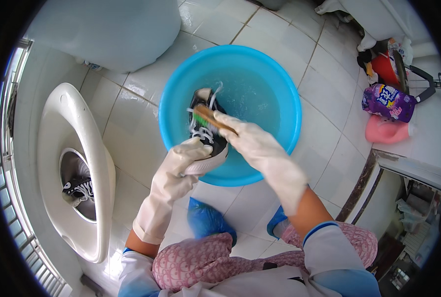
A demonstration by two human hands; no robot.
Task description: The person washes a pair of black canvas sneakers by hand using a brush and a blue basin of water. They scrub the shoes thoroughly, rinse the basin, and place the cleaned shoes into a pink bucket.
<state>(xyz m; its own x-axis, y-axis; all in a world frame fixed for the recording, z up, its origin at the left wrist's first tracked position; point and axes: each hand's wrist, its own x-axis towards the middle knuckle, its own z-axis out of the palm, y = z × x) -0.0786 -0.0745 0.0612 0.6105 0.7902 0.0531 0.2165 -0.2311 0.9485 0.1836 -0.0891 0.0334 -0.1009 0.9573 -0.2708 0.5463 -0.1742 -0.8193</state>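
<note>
Both my hands wear white rubber gloves. My left hand (186, 160) grips the toe end of a black canvas sneaker (218, 145) with white laces and a white rubber sole, its heel pointing away from me over a blue plastic basin (295, 107). Cloudy water (254, 100) lies in the basin. In my right hand (239, 130) is a wooden-backed scrubbing brush (209, 115), its green and white bristles against the laces and tongue. The fingers of my left hand partly cover the toe.
A white washing tub (103, 208) at the left holds another black sneaker (82, 188) in a metal bowl. A purple packet (389, 102) and a pink container (385, 129) are by the right wall. My feet wear blue covers (207, 219) on the tiled floor.
</note>
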